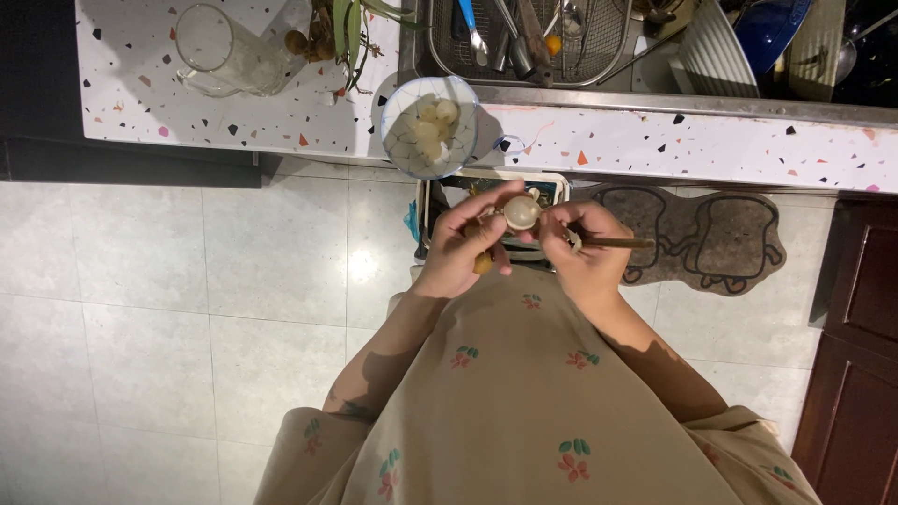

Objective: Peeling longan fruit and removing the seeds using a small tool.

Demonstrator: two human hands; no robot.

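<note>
1. While the person stands at the bench [281, 117], both hands meet in front of the body, above a small bin [558, 183] on the floor.
2. The left hand [465, 245] has its fingers [490, 201] curled around a pale, round peeled fruit [521, 212], holding it from the left side; a brown bit of peel [483, 264] shows under the palm.
3. The right hand [585, 245] is clenched on a thin brown-handled tool [617, 242] (its tip is hidden behind the fruit), thumb touching the fruit.
4. The fruit sits between the two hands, just below the bench edge.
5. A bowl [429, 127] with a blue rim, full of peeled pale fruits, stands at the bench edge right above the hands.
6. Further back lie a clear jug [220, 51] on its side, a fruit stalk [332, 33] and a wire rack [533, 42] of utensils.
7. A brown mat [711, 238] lies on the tiled floor to the right.
</note>
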